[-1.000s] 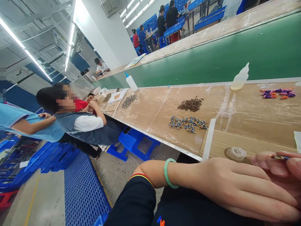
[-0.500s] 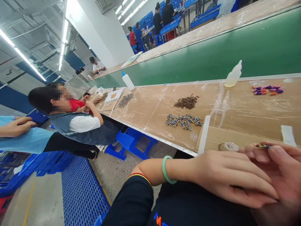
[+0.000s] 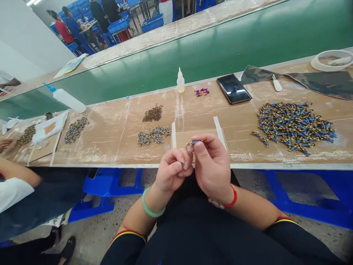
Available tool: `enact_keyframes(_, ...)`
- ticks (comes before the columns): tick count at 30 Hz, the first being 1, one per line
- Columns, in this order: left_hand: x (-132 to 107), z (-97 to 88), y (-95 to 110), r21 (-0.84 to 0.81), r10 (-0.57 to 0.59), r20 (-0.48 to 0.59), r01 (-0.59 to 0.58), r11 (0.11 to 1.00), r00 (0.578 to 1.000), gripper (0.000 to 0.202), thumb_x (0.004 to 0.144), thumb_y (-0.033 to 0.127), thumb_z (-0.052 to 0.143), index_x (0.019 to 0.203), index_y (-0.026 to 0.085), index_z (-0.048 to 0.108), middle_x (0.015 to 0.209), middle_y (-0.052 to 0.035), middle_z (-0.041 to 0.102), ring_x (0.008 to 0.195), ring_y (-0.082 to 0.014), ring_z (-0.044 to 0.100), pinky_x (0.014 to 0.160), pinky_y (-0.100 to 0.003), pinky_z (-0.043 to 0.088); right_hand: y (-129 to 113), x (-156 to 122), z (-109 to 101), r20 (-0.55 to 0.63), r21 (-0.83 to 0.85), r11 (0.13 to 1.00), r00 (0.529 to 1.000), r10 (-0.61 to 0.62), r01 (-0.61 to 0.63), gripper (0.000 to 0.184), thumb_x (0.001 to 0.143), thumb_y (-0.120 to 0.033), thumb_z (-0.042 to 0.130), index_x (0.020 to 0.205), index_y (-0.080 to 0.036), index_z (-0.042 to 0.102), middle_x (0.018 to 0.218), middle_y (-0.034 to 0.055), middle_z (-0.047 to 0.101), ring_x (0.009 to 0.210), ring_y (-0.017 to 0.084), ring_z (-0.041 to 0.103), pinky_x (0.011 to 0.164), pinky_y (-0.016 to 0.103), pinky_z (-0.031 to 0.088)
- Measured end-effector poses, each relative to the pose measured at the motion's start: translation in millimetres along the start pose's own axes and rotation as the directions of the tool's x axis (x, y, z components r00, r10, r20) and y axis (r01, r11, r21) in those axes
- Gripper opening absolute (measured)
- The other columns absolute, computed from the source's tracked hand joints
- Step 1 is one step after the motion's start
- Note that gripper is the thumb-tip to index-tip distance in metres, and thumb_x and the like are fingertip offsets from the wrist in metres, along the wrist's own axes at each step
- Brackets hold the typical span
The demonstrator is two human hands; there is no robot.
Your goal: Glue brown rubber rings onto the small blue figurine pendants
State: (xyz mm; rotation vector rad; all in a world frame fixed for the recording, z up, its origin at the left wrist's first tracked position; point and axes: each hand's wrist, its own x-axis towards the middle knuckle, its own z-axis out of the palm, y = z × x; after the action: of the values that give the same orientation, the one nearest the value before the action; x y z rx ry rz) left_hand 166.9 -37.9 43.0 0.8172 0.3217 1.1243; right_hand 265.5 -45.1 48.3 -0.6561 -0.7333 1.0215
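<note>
My right hand [image 3: 212, 165], with a red cord bracelet, pinches a tiny blue-and-gold metal part [image 3: 194, 142] between thumb and forefinger. My left hand [image 3: 173, 175], wearing a green bangle, pinches a small dark piece [image 3: 182, 163] at its fingertips, close under the right hand. Both hands are raised just over the front edge of the cardboard-covered bench [image 3: 116, 147]. Two white strips [image 3: 173, 135] lie beyond my fingers. A large heap of similar blue-and-gold parts [image 3: 293, 129] lies to the right, and a smaller heap [image 3: 153, 135] to the left.
Brown beads [image 3: 152, 113], purple-orange pieces [image 3: 202, 92], a small glue bottle [image 3: 180, 81], a black phone [image 3: 234, 89] and camouflage cloth [image 3: 317, 82] lie on the bench. A co-worker's arm [image 3: 16, 184] shows at left. Blue stools stand below.
The view has swung right, bringing the phone and large heap into sight. My hands moved from the lower right to the centre, with both forearms now visible and raised.
</note>
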Motion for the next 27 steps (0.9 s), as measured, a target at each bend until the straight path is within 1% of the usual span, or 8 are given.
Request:
enact_keyframes(9, -0.9, 0.5, 1.5, 0.009, 0.03, 0.081, -0.031, 0.999, 0.996, 0.044, 0.089, 0.035, 0.082, 0.07, 0.018, 0.046, 0.064, 0.0062, 0.04, 0.048, -0.0033, 0.022, 0.043, -0.015, 0.023, -3.5, -5.1, -5.0, 0.101, -0.027, 0.993, 0.989, -0.111, 0.114, 0.012, 0.104, -0.042, 0.077, 0.102, -0.03, 0.077, 0.086, -0.0025, 0.07, 0.064, 0.011, 0.063, 0.061, 0.025, 0.056)
enact_keyframes(14, -1.8, -3.0, 1.0, 0.039, 0.061, 0.133, -0.067, 0.997, 0.989, 0.032, 0.094, 0.035, 0.08, 0.076, 0.019, 0.058, 0.068, 0.0048, 0.048, 0.049, -0.0048, 0.024, 0.046, -0.017, 0.027, -2.3, -3.9, -9.0, 0.165, -0.033, 0.985, 0.973, -0.163, 0.171, 0.008, 0.106, -0.034, 0.075, 0.105, -0.027, 0.077, 0.086, -0.0004, 0.068, 0.075, 0.012, 0.065, 0.065, 0.024, 0.057)
enact_keyframes(16, -2.4, -5.7, -1.2, 0.129, 0.123, 0.138, -0.141, 0.982, 0.983, 0.029, 0.095, 0.036, 0.08, 0.079, 0.019, 0.062, 0.068, 0.0045, 0.051, 0.05, -0.0055, 0.031, 0.05, -0.019, 0.034, -1.7, -3.2, -10.1, 0.185, -0.04, 0.978, 0.964, -0.192, 0.202, 0.006, 0.108, -0.031, 0.072, 0.108, -0.027, 0.077, 0.088, -0.0003, 0.068, 0.081, 0.012, 0.065, 0.069, 0.023, 0.056)
enact_keyframes(19, -3.6, -8.4, -4.0, 0.407, 0.31, 0.136, -0.339, 0.848, 0.941, 0.025, 0.097, 0.035, 0.079, 0.082, 0.02, 0.066, 0.074, 0.0019, 0.06, 0.062, -0.0086, 0.05, 0.065, -0.023, 0.048, -0.7, -2.9, -11.6, 0.178, -0.114, 0.957, 0.953, -0.244, 0.267, 0.006, 0.109, -0.028, 0.07, 0.111, -0.027, 0.076, 0.095, -0.0001, 0.07, 0.087, 0.011, 0.066, 0.077, 0.023, 0.056)
enact_keyframes(21, -4.4, -8.2, -4.1, 0.597, 0.412, 0.204, -0.447, 0.666, 0.888, 0.018, 0.099, 0.03, 0.077, 0.087, 0.02, 0.068, 0.081, -0.0004, 0.066, 0.072, -0.0115, 0.059, 0.073, -0.026, 0.052, 0.7, -3.0, -13.1, 0.151, -0.194, 0.936, 0.952, -0.267, 0.294, 0.006, 0.109, -0.028, 0.069, 0.111, -0.027, 0.075, 0.095, -0.0002, 0.069, 0.086, 0.012, 0.067, 0.079, 0.024, 0.057)
enact_keyframes(24, -5.7, -6.1, -3.4, 0.724, 0.486, 0.331, -0.548, 0.418, 0.809, 0.008, 0.1, 0.02, 0.072, 0.094, 0.019, 0.068, 0.084, -0.0008, 0.067, 0.073, -0.0109, 0.059, 0.071, -0.024, 0.052, 4.7, -1.9, -16.7, 0.066, -0.297, 0.918, 0.965, -0.256, 0.264, 0.007, 0.109, -0.03, 0.069, 0.11, -0.027, 0.074, 0.09, -0.0002, 0.067, 0.079, 0.012, 0.066, 0.074, 0.025, 0.056)
enact_keyframes(25, -6.1, -5.5, -3.6, 0.727, 0.509, 0.338, -0.563, 0.393, 0.792, 0.007, 0.1, 0.019, 0.072, 0.095, 0.019, 0.067, 0.083, -0.0005, 0.066, 0.072, -0.0104, 0.058, 0.069, -0.023, 0.051, 6.0, -1.1, -18.4, 0.043, -0.315, 0.912, 0.964, -0.262, 0.262, 0.007, 0.109, -0.031, 0.069, 0.109, -0.027, 0.074, 0.09, 0.0, 0.067, 0.079, 0.012, 0.065, 0.073, 0.025, 0.056)
enact_keyframes(27, -7.1, -5.4, -4.9, 0.692, 0.541, 0.281, -0.558, 0.459, 0.793, 0.009, 0.102, 0.022, 0.071, 0.095, 0.019, 0.067, 0.081, -0.0002, 0.064, 0.071, -0.0107, 0.057, 0.066, -0.023, 0.049, 6.7, 1.1, -22.6, 0.033, -0.328, 0.898, 0.954, -0.299, 0.292, 0.008, 0.109, -0.032, 0.068, 0.106, -0.025, 0.073, 0.095, 0.0016, 0.066, 0.085, 0.013, 0.065, 0.076, 0.026, 0.056)
